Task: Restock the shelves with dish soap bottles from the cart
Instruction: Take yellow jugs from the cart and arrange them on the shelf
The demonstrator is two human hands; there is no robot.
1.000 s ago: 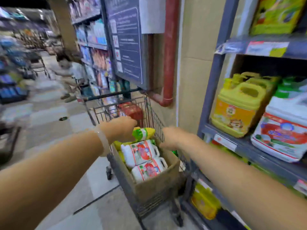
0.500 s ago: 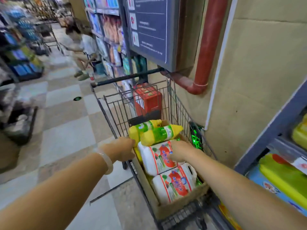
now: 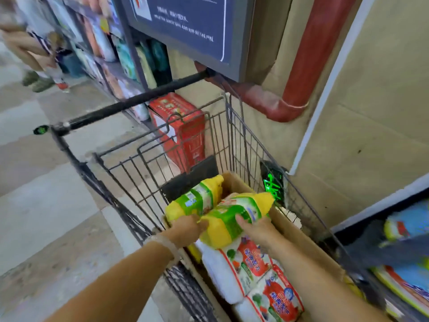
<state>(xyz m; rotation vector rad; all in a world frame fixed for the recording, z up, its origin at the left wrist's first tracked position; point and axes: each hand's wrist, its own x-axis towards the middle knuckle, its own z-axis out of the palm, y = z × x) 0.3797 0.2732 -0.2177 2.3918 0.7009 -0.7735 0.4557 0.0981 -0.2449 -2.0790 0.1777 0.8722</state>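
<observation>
Inside the cardboard box (image 3: 299, 238), the left hand (image 3: 185, 228) and right hand (image 3: 257, 228) are gripping two yellow bottles (image 3: 222, 219); lifting straight upward is advisable, clearing the cart (image 3: 234, 135) wires.

A red pipe (image 3: 311, 56) runs beside a dark sign (image 3: 185, 26).

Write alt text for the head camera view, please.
Both hands reach into a cardboard box in a wire cart: the left hand and right hand grip a yellow bottle lying on white bottles.
</observation>
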